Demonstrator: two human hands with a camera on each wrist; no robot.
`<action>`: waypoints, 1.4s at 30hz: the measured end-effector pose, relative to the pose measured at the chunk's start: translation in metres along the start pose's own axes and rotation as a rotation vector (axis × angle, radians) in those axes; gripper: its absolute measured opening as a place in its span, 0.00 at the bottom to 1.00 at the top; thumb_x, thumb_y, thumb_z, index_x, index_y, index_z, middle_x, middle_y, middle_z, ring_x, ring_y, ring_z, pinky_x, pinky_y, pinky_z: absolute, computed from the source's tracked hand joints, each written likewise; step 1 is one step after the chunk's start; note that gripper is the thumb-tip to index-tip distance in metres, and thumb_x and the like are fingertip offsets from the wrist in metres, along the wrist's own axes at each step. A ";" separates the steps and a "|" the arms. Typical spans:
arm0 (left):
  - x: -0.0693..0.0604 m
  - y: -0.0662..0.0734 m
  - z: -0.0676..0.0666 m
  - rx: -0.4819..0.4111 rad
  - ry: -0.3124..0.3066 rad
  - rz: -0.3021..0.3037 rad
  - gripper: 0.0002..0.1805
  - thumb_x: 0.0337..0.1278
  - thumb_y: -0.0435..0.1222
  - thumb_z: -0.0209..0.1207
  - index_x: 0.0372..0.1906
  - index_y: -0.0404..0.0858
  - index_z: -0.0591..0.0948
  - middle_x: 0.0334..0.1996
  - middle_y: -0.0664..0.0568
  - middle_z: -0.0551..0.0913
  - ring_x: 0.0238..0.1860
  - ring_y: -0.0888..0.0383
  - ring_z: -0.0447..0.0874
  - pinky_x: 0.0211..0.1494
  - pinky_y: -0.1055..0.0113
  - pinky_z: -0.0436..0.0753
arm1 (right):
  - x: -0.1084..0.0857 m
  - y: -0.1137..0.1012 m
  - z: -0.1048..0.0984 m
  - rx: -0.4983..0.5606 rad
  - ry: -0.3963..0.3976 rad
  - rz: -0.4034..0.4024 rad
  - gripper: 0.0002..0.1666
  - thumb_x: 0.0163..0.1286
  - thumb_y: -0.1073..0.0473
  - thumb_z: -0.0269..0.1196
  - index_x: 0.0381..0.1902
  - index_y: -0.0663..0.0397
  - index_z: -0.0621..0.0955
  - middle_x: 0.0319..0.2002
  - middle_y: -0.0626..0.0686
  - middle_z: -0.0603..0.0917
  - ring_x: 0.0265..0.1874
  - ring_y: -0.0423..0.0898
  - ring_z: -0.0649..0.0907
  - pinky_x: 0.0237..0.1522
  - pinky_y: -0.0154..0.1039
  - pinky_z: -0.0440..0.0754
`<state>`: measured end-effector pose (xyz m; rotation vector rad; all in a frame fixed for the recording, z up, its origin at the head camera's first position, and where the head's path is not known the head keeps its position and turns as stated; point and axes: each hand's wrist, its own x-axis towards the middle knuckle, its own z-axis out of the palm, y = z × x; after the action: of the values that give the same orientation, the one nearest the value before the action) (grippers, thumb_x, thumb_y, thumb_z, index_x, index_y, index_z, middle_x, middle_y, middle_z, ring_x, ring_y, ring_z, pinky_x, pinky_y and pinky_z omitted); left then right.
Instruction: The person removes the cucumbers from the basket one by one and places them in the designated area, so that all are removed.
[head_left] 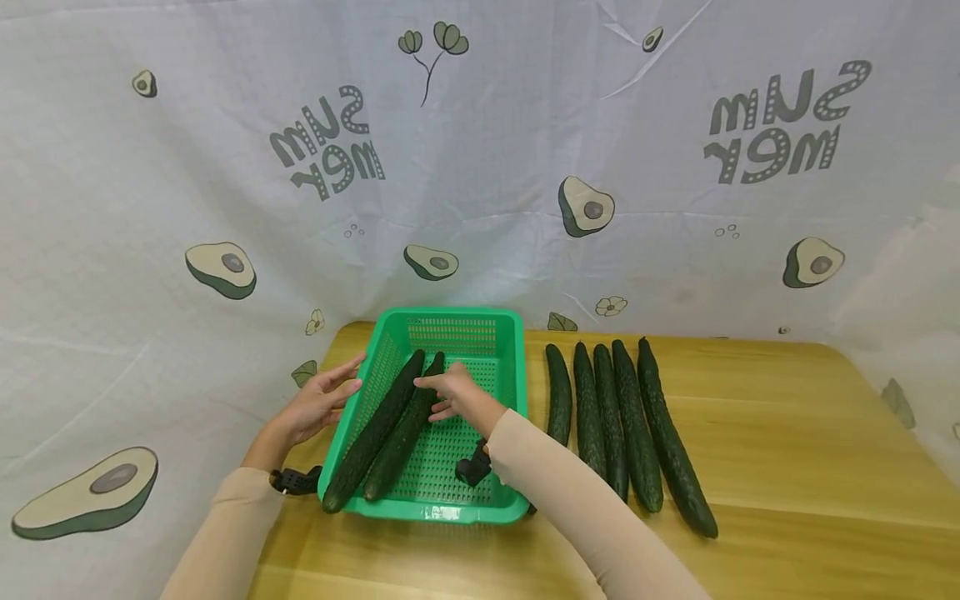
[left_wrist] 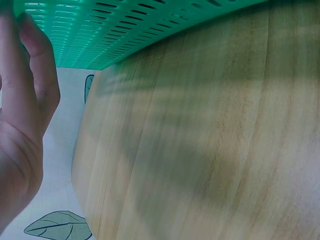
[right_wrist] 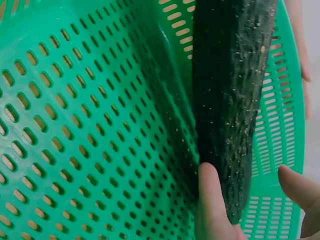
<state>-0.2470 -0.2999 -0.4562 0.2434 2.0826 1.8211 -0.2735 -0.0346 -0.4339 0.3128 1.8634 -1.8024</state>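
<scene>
Two long dark green cucumbers lie side by side in a green plastic basket [head_left: 517, 358], slanting along its left side. The left one [head_left: 378, 425] has its near end up by the front left corner, and the right one [head_left: 405, 442] lies beside it. My right hand [head_left: 459, 393] is over the basket at the far part of the right cucumber. In the right wrist view, a finger touches the side of a cucumber [right_wrist: 230, 100], while the thumb stands apart from it. My left hand [head_left: 318, 404] is at the basket's left outer wall, its fingers extended and not curled round the rim.
Several more cucumbers [head_left: 630, 425] lie in a row on the wooden table [head_left: 780, 433], right of the basket; my right forearm hides parts of some. A white cloth [head_left: 495, 150] printed with avocados hangs behind the table and along its left.
</scene>
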 end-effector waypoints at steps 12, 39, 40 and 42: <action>0.000 0.001 0.001 -0.006 0.000 0.008 0.36 0.78 0.39 0.50 0.81 0.45 0.49 0.74 0.37 0.49 0.19 0.64 0.53 0.24 0.68 0.61 | 0.001 0.007 0.006 0.111 -0.045 0.158 0.59 0.67 0.62 0.70 0.81 0.55 0.43 0.64 0.82 0.63 0.47 0.75 0.80 0.34 0.57 0.85; 0.002 0.000 0.000 -0.009 -0.007 0.023 0.36 0.78 0.39 0.50 0.81 0.45 0.48 0.76 0.37 0.47 0.18 0.63 0.53 0.23 0.69 0.62 | 0.010 0.003 -0.001 0.186 -0.114 0.194 0.61 0.68 0.71 0.66 0.81 0.55 0.36 0.67 0.80 0.60 0.54 0.75 0.77 0.45 0.59 0.83; 0.002 0.000 0.000 -0.009 -0.008 0.022 0.36 0.78 0.39 0.50 0.81 0.45 0.48 0.76 0.37 0.47 0.18 0.63 0.53 0.23 0.68 0.61 | 0.010 0.003 -0.001 0.192 -0.119 0.194 0.61 0.68 0.71 0.66 0.81 0.54 0.36 0.68 0.80 0.60 0.54 0.75 0.76 0.45 0.59 0.82; 0.001 0.000 0.000 -0.012 -0.010 0.022 0.36 0.78 0.39 0.50 0.81 0.44 0.48 0.76 0.37 0.47 0.18 0.63 0.53 0.23 0.66 0.60 | 0.008 0.001 -0.002 0.208 -0.129 0.197 0.62 0.68 0.71 0.66 0.81 0.53 0.35 0.68 0.79 0.59 0.56 0.75 0.76 0.47 0.60 0.82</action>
<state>-0.2485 -0.2996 -0.4565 0.2725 2.0693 1.8415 -0.2804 -0.0339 -0.4393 0.4289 1.5053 -1.8359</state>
